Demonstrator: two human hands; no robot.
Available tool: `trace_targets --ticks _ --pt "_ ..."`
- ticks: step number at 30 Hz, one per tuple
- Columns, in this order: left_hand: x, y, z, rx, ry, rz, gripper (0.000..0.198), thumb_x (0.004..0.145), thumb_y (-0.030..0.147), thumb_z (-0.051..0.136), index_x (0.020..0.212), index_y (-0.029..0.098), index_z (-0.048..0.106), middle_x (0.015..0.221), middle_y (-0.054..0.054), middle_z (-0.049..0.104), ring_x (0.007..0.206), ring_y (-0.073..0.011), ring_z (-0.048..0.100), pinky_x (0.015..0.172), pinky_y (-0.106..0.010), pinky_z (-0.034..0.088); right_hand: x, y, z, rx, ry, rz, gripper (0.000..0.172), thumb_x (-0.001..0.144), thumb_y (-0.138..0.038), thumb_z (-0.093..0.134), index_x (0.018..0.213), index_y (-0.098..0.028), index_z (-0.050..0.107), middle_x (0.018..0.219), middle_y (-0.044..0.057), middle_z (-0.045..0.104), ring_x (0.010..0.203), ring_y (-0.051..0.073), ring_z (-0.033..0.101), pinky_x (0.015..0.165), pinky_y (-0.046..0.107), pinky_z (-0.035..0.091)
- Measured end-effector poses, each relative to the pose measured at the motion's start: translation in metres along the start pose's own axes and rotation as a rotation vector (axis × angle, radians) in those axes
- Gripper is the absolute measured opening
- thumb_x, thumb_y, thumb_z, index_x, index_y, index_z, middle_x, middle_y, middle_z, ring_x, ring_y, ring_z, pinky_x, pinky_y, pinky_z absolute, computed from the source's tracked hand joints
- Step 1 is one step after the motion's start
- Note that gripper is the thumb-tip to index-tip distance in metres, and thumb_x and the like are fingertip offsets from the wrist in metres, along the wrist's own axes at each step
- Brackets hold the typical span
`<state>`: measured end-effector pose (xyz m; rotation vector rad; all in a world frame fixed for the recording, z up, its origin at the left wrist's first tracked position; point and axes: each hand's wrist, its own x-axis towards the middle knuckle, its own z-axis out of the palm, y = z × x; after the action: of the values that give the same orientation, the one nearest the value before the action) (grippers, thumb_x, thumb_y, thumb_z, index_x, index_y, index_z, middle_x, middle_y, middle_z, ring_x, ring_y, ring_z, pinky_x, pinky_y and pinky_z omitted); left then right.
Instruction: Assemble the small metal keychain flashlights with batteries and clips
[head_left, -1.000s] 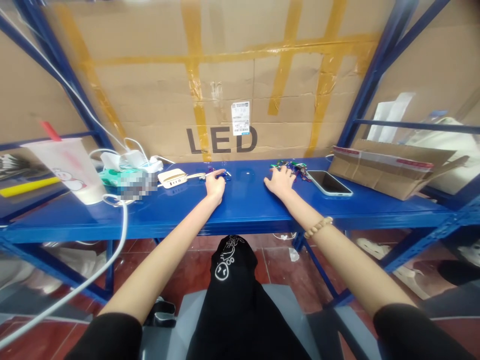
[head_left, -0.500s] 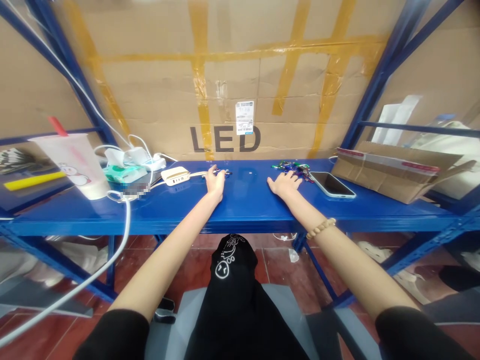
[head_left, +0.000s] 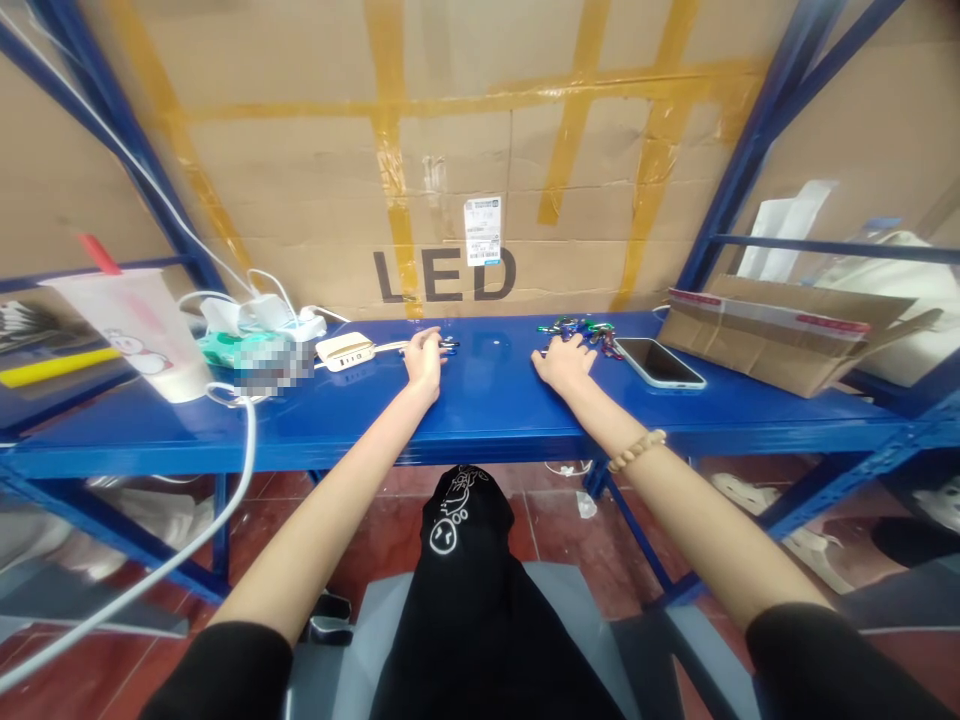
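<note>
Glossy painted-metal shelf [head_left: 487, 420], matt corrugated cardboard carton [head_left: 465, 140], shiny metal carabiners [head_left: 576, 330]

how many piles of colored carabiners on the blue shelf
2. A small group of carabiners lies at the fingertips of the left hand; a bigger cluster of carabiners lies beyond the right hand. More may be hidden under the hands.
</note>
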<state>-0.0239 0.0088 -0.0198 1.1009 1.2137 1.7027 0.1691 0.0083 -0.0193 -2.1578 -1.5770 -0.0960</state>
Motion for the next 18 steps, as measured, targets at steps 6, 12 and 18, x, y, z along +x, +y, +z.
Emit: trace_targets --ticks 6,12,18 --pt "-0.01 0.01 0.006 -0.008 -0.082 -0.03 0.018 0.081 0.022 0.051 0.069 0.013 0.06 0.056 0.002 0.057 0.045 -0.0083 0.051 0.047 -0.021 0.037 0.003 0.003 -0.006 0.105 -0.021 -0.142 0.023 0.081 -0.032 0.054 0.091 -0.018 0.069 0.111 0.011 0.055 0.097 0.024 0.057 0.082 0.034 0.044" --pt "-0.012 0.013 0.006 0.015 -0.107 -0.056 0.028 0.089 0.035 0.049 0.077 0.012 0.058 0.062 0.003 0.055 0.049 -0.0067 0.049 0.049 -0.021 0.043 0.001 0.004 -0.004 0.165 0.007 -0.136 0.031 0.076 -0.028 0.059 0.104 -0.017 0.065 0.115 0.015 0.054 0.101 0.027 0.057 0.084 0.037 0.044" --pt "-0.014 0.012 0.006 0.031 -0.121 -0.08 0.025 0.089 0.035 0.05 0.086 0.011 0.059 0.072 0.001 0.059 0.057 -0.0081 0.055 0.053 -0.023 0.048 0.003 0.004 0.0 0.214 -0.009 -0.197 0.035 0.074 -0.024 0.059 0.107 -0.013 0.062 0.099 0.012 0.066 0.1 0.029 0.059 0.089 0.043 0.042"
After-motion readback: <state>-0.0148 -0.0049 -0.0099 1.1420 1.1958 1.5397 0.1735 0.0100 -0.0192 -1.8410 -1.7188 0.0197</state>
